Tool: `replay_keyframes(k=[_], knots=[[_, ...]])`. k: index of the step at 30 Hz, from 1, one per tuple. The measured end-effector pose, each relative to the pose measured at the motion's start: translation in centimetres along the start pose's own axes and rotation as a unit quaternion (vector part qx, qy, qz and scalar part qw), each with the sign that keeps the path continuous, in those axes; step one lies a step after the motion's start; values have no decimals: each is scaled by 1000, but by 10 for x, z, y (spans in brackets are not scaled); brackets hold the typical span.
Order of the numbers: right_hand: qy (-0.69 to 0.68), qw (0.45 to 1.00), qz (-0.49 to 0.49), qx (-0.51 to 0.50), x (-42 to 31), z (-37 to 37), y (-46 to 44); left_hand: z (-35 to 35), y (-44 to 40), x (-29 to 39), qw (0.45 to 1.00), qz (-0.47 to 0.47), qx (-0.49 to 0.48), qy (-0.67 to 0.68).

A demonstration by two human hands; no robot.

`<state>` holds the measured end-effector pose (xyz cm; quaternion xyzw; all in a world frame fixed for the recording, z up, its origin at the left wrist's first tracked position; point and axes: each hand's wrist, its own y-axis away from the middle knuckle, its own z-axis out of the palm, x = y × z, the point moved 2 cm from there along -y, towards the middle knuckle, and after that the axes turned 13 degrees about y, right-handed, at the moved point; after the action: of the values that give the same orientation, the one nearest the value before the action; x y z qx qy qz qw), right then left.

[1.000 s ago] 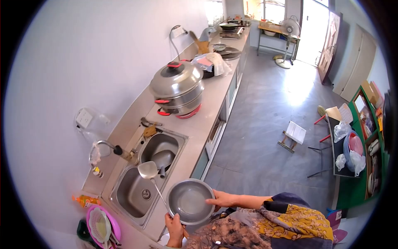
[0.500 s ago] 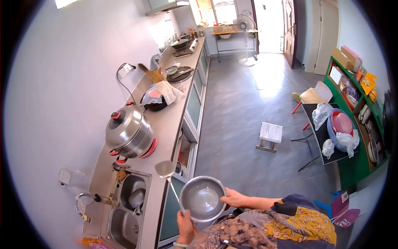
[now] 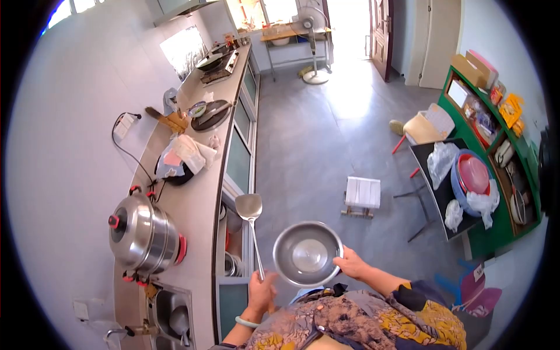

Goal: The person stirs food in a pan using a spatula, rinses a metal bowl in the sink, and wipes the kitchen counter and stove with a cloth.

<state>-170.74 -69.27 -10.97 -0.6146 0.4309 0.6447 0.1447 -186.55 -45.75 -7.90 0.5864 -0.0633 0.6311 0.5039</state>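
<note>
A metal spatula (image 3: pixel 250 207) stands upright with its blade up, its handle gripped low by my left hand (image 3: pixel 261 293), which is closed and slightly blurred. The round steel basin (image 3: pixel 309 255) is held at its right rim by my right hand (image 3: pixel 352 263), thumb on the inner edge. A bright reflection shows on the basin's bottom. The spatula and my left hand are apart from the basin, to its left. Both hands are in front of the patterned clothing, off the counter.
On the left, a counter (image 3: pixel 201 233) carries a steamer pot (image 3: pixel 140 236), a cloth-covered pan (image 3: pixel 185 157) and a stove (image 3: pixel 221 69), with a sink (image 3: pixel 166 309) nearest. A low stool (image 3: pixel 363 192) stands ahead. At right are a small table (image 3: pixel 434 175) and green shelves (image 3: pixel 490 233).
The view has turned away from the sink toward the room. My left hand has come away from the basin with the spatula, while my right hand has kept hold of the basin.
</note>
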Motion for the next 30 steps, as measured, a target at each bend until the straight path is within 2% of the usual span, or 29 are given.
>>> replay_keyframes(k=[6, 9, 10, 15, 18, 21, 24, 30], knots=[[-110, 990, 45, 81, -6, -47, -75, 38, -100, 61, 998, -18, -43, -46], [-54, 990, 28, 127, 4, -77, -126, 67, -149, 87, 995, -18, -69, -71], [-63, 987, 5, 148, 3, -87, -146, 77, -168, 95, 995, -18, -79, -65], [-109, 982, 16, 152, -29, -151, -232, 123, -260, 118, 995, 9, -90, -51], [-117, 984, 39, 126, -71, -193, -282, 147, -305, 132, 998, 7, -46, -53], [-131, 985, 17, 109, -104, -234, -341, 172, -336, 150, 997, 19, -7, -68], [-77, 991, -2, 108, -126, -276, -407, 191, -369, 170, 998, 13, 27, -61], [-83, 993, 6, 83, -192, -321, -518, 222, -427, 200, 995, 8, 94, -24]])
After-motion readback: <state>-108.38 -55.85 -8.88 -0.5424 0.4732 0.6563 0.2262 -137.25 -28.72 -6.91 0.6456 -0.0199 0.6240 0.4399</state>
